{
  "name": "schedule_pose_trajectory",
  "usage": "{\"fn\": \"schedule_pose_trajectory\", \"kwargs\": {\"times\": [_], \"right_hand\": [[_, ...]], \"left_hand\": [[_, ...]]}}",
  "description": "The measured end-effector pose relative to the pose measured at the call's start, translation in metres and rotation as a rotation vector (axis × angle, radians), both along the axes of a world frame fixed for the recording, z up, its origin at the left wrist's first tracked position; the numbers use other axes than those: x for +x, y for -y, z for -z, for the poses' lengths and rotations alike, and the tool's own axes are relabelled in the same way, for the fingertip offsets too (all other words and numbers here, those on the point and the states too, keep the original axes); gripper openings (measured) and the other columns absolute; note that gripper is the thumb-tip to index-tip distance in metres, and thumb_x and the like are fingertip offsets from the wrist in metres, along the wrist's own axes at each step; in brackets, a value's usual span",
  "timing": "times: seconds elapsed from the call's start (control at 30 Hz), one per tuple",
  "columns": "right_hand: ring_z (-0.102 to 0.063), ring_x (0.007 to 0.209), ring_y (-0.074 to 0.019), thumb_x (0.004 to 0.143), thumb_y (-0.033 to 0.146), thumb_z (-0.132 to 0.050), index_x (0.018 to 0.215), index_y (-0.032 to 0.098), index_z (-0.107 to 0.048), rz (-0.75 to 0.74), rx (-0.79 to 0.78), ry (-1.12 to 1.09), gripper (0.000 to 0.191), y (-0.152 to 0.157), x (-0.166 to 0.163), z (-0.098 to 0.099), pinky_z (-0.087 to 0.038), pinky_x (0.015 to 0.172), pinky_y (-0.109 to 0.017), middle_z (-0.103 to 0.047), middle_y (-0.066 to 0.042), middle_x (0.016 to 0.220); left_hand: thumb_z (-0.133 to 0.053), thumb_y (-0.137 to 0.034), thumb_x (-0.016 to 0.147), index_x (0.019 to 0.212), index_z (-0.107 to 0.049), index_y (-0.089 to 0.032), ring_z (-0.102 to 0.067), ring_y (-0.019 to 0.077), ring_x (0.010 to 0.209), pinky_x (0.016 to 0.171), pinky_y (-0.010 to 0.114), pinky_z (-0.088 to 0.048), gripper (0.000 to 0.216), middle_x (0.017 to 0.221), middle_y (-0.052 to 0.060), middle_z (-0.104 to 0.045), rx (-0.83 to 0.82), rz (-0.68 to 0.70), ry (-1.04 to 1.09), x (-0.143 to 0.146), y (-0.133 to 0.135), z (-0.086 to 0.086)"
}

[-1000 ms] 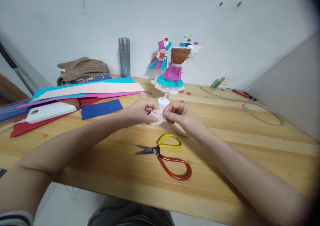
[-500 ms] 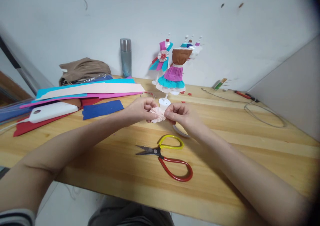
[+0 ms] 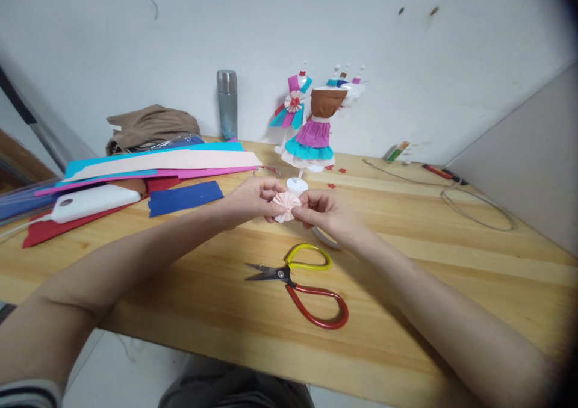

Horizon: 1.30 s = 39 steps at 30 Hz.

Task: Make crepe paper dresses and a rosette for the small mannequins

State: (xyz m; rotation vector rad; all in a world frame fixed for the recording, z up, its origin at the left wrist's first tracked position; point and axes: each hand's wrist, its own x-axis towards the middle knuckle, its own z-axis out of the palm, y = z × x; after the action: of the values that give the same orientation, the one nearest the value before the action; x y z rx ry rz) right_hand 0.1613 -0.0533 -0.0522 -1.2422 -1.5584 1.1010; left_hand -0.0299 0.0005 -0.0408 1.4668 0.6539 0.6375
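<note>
A pale pink pleated paper rosette (image 3: pixel 286 206) is held above the table between both hands. My left hand (image 3: pixel 258 200) pinches its left edge with thumb and fingers. On its right edge my right hand (image 3: pixel 321 209) is closed, the thumb near the rosette's middle. Below them lies a pair of scissors (image 3: pixel 280 274), blades slightly apart, with one yellow and one red handle. Part of a roll of tape (image 3: pixel 326 238) shows under my right hand. Behind the hands a small dress form (image 3: pixel 315 128) wears a brown top and a tiered purple, blue and pale pink skirt.
Other small dress forms (image 3: pixel 294 101) stand behind. A flask (image 3: pixel 227 104) is by the wall. Crepe paper strips (image 3: pixel 167 162), a blue paper piece (image 3: pixel 186 198) and a white power strip (image 3: pixel 97 202) lie left. A cable (image 3: pixel 478 215) curls at right.
The rosette has turned to face me a little more and shows rounder. My right hand's fingers have shifted slightly along its edge. The rest stays in place.
</note>
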Motion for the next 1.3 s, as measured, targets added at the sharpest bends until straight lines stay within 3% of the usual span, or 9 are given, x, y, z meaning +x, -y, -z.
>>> {"fn": "schedule_pose_trajectory", "kwargs": {"times": [0.3, 0.53, 0.87, 0.97, 1.17, 1.3], "right_hand": [[-0.048, 0.053, -0.0107, 0.067, 0.037, -0.075, 0.068, 0.019, -0.062, 0.021, 0.103, -0.093, 0.022, 0.0037, -0.002, -0.0102, -0.039, 0.054, -0.027, -0.058, 0.002, 0.059], [-0.049, 0.052, -0.0104, 0.065, 0.036, -0.078, 0.066, 0.02, -0.062, -0.027, 0.04, -0.154, 0.022, 0.0037, -0.0025, -0.007, -0.041, 0.054, -0.027, -0.058, 0.002, 0.057], [-0.054, 0.056, -0.0116, 0.064, 0.037, -0.083, 0.076, 0.021, -0.064, -0.049, 0.034, -0.152, 0.028, 0.0025, -0.0009, -0.0039, -0.043, 0.055, -0.027, -0.063, 0.002, 0.063], [-0.052, 0.054, -0.0104, 0.064, 0.037, -0.083, 0.07, 0.02, -0.062, -0.018, 0.046, -0.15, 0.027, 0.0025, -0.0013, -0.0047, -0.04, 0.052, -0.025, -0.061, 0.003, 0.06], [-0.045, 0.047, -0.0075, 0.065, 0.035, -0.08, 0.065, 0.019, -0.061, 0.066, 0.089, -0.22, 0.025, 0.0018, 0.0004, -0.0101, -0.035, 0.047, -0.023, -0.056, 0.004, 0.053], [-0.045, 0.048, -0.0079, 0.064, 0.038, -0.081, 0.066, 0.019, -0.062, 0.069, 0.1, -0.221, 0.027, 0.0012, 0.0004, -0.0098, -0.036, 0.047, -0.023, -0.057, 0.003, 0.054]], "left_hand": [[-0.079, -0.01, 0.059, 0.08, -0.059, -0.013, -0.063, 0.0085, 0.058, 0.057, 0.019, -0.049, 0.028, 0.066, -0.001, -0.068, 0.022, 0.009, -0.082, 0.0001, 0.002, 0.0001], [-0.079, -0.011, 0.057, 0.075, -0.064, -0.012, -0.064, 0.0086, 0.065, 0.061, 0.019, -0.049, 0.024, 0.073, 0.001, -0.069, 0.015, 0.093, -0.09, 0.002, 0.0067, 0.0013], [-0.078, -0.013, 0.061, 0.076, -0.071, -0.011, -0.061, 0.0091, 0.062, 0.058, 0.019, -0.046, 0.017, 0.068, 0.0, -0.068, 0.04, 0.073, -0.181, 0.0003, 0.0079, -0.0031], [-0.081, -0.019, 0.064, 0.08, -0.072, -0.011, -0.061, 0.0093, 0.061, 0.058, 0.019, -0.049, 0.02, 0.07, 0.002, -0.07, 0.021, 0.082, -0.16, -0.001, 0.0081, -0.005], [-0.084, -0.045, 0.069, 0.08, -0.07, -0.01, -0.066, 0.0112, 0.062, 0.06, 0.021, -0.054, 0.039, 0.074, 0.006, -0.072, -0.004, 0.093, -0.085, -0.0041, 0.0046, -0.0066], [-0.085, -0.039, 0.069, 0.083, -0.071, -0.009, -0.066, 0.0113, 0.06, 0.059, 0.02, -0.054, 0.036, 0.068, 0.006, -0.072, -0.013, 0.116, -0.102, -0.006, 0.0037, -0.0067]]}}
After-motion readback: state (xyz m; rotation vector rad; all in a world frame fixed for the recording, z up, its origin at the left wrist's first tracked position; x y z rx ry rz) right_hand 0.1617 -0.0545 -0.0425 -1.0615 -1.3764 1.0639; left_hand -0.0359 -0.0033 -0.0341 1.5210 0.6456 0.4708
